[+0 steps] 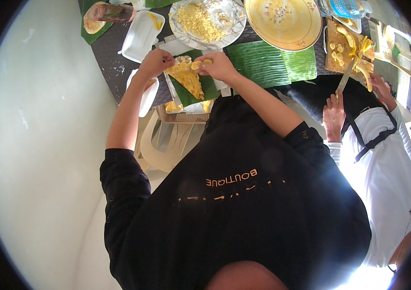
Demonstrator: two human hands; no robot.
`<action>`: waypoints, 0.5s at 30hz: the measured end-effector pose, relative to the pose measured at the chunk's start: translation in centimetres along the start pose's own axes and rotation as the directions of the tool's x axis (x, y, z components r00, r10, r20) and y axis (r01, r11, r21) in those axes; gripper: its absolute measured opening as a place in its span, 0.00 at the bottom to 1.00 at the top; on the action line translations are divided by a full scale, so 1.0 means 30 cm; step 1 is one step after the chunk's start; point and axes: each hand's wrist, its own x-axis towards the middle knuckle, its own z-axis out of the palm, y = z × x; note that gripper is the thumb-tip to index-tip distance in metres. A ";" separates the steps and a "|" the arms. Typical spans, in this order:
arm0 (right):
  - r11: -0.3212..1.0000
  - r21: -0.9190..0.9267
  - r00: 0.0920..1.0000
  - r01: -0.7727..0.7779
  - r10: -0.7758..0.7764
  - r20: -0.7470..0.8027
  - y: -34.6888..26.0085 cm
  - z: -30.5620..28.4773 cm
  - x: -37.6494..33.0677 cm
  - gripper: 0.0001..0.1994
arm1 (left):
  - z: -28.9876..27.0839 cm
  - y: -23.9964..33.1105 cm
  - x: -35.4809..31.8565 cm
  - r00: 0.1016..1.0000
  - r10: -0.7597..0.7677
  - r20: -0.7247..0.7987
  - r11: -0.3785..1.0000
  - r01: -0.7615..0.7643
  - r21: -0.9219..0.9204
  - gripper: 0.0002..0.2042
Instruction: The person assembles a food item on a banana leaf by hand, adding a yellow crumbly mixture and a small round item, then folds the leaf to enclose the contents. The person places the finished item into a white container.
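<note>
A yellow wedge-shaped flat food [191, 83] lies on a piece of banana leaf [209, 87] near the table's front edge. White and pale yellow bits sit on its far end. My right hand [219, 66] reaches over its right side, fingertips pinched on banana slices [197, 65]. On the other side, my left hand [155, 63] is closed, thumb and fingertips together at the wedge's far left corner. Whatever those fingertips hold is too small to tell.
Beyond my hands stand a plate of yellow crumbly grated food [199, 23] and a yellow plate [285, 29] with scraps. White trays [140, 36] and a reddish bottle [113, 13] are left. At right, a co-worker's hands [333, 113] work a knife [344, 77] by bananas on a cutting board [332, 41].
</note>
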 end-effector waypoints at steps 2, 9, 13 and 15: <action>1.000 0.026 1.000 0.001 -0.001 0.010 0.003 0.004 0.003 0.10 | 0.000 -0.001 0.000 1.000 0.013 -0.012 1.000 -0.013 0.020 0.08; 0.999 0.032 1.000 0.004 -0.004 0.004 -0.002 0.005 0.002 0.10 | -0.020 0.034 -0.024 0.994 -0.031 -0.105 1.000 0.030 -0.004 0.08; 0.983 0.176 0.996 0.052 -0.037 -0.084 -0.006 0.022 0.013 0.07 | -0.035 0.127 -0.077 0.983 -0.094 -0.160 0.973 0.056 -0.223 0.10; 0.975 0.214 0.994 0.054 -0.033 -0.100 -0.059 0.037 -0.008 0.08 | 0.000 0.134 -0.084 0.995 -0.066 -0.079 0.900 0.025 -0.435 0.12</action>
